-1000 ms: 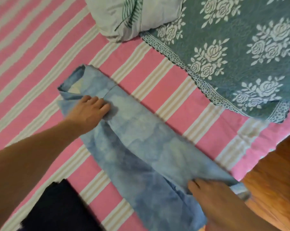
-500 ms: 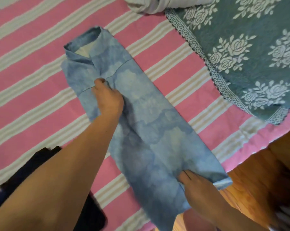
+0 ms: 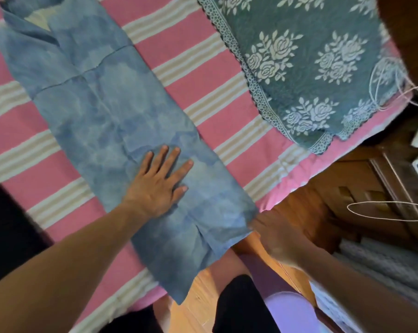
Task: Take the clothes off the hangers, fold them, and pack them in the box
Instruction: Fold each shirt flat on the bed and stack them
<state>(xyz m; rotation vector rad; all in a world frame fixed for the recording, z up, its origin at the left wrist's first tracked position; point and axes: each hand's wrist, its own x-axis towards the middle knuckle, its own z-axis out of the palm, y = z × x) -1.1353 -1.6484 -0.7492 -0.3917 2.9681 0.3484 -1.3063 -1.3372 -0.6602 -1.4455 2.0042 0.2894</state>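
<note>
We see the left hand (image 3: 158,186) flat, fingers spread straight, pressing the folded blue shirt (image 3: 112,121) lying lengthwise on the pink striped bed (image 3: 203,75). The blurred right hand (image 3: 279,236) pinches the shirt's hem corner at the bed edge. Versus half a second ago, the left hand has slid from the collar end toward the hem.

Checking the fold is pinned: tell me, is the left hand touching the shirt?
Touching. The head view shows the left hand lying flat, fingers spread, on the shirt.
</note>
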